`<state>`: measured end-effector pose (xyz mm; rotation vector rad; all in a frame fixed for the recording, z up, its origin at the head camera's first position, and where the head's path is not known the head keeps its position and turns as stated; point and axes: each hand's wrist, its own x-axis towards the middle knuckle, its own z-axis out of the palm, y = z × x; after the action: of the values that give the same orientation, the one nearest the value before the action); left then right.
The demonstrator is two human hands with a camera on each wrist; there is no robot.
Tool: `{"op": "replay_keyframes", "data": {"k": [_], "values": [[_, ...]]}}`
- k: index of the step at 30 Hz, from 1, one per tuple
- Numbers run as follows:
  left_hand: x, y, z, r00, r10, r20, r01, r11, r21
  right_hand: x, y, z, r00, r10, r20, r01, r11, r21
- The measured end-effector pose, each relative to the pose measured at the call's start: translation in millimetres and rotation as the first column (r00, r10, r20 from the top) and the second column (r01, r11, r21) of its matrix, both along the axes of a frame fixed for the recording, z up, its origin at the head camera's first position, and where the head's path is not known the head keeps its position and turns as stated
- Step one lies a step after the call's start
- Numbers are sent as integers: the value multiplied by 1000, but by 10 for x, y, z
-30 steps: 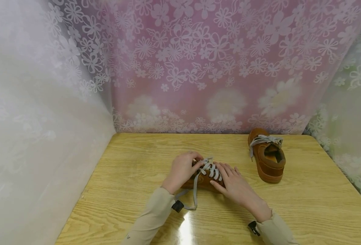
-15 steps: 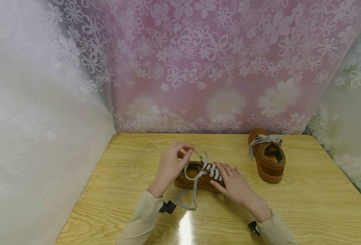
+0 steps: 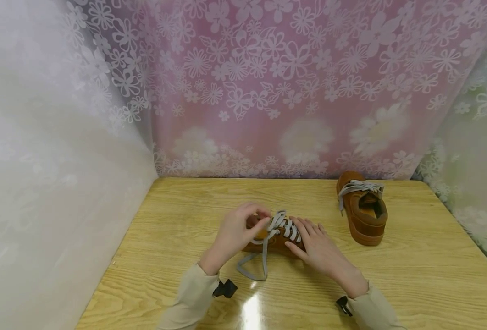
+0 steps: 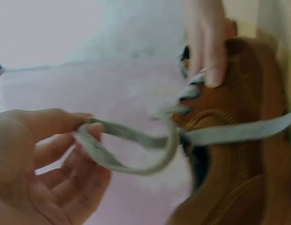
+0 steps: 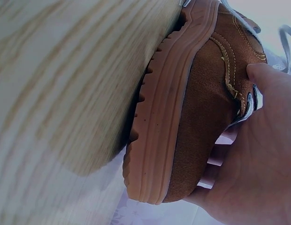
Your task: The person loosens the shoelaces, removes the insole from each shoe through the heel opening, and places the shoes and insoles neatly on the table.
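Shoe [image 3: 280, 246] stands upright on the wooden table [image 3: 177, 206], toe pointing right; another shoe [image 3: 358, 222] is well apart from it, beyond and to its right. My right hand [image 3: 321, 250] grasps the first shoe's front, thumb on the near side. By its opening, my left hand [image 3: 235, 231] pinches a loop of grey lace [image 4: 234, 135], more of which trails down its near side.
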<state>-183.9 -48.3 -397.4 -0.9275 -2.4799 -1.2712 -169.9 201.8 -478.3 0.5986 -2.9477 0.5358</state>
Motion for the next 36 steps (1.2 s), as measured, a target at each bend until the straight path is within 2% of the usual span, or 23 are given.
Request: {"op": "replay_keyframes", "data": {"k": [4,7,11,15,19,24,27,29,32,34,36], "values": [[-16,101,-148,997,-14,79,24,992,-124,-6,-1,-12,1000,3,-7,-3,1000,4],[-49,178,-238,995,60,80,-46,986,-157,-7,-4,-14,1000,5,-10,-5,1000,3],[-118,254,-342,983,182,33,-170,959,-228,-8,-10,-19,1000,8,-10,-8,1000,9],[-178,289,-423,978,208,13,-196,938,-288,-15,-15,-33,1000,10,-12,-10,1000,13],[-198,289,-444,977,213,-1,-205,940,-273,-21,-17,-42,1000,11,-10,-11,1000,10],[-171,244,-323,972,235,-4,-232,959,-166,-18,-19,-35,1000,5,2,-5,1000,1],[-118,212,-189,976,213,47,-208,974,-90,-13,-16,-24,1000,3,7,-3,1000,3],[-76,200,-102,981,175,86,-168,982,-83,-11,-10,-17,1000,3,2,-3,1000,6],[-27,202,-37,987,98,131,-78,986,-144,-12,-1,-14,1000,5,-6,-5,1000,6],[-19,209,-52,986,49,159,-17,981,-195,-13,4,-15,1000,6,-11,-6,1000,8],[-21,213,-94,987,36,154,1,971,-238,-11,9,-16,1000,9,-13,-9,1000,12]]}}
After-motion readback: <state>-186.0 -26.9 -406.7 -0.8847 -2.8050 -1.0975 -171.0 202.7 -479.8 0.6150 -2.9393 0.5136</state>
